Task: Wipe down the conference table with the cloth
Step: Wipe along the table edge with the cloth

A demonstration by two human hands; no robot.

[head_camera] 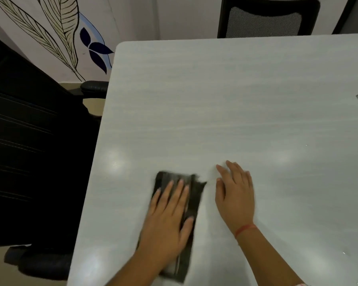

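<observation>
Currently | left hand point(165, 221) flat, pressing cloth point(174, 178) | right hand point(236, 195) flat on table point(215, 100) | left chair point(29, 141), far chair point(265, 19) at edges

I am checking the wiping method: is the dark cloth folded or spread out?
Folded. The cloth is a narrow oblong with layered edges along its length, pressed under the flat left hand. How many folds: cannot tell, blurred.

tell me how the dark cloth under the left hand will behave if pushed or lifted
Probably floppy: the cloth lies folded flat with a loose corner sticking out, so lifted it would likely droop and unfold. It should slide easily, since the table looks smooth and glossy.
</observation>
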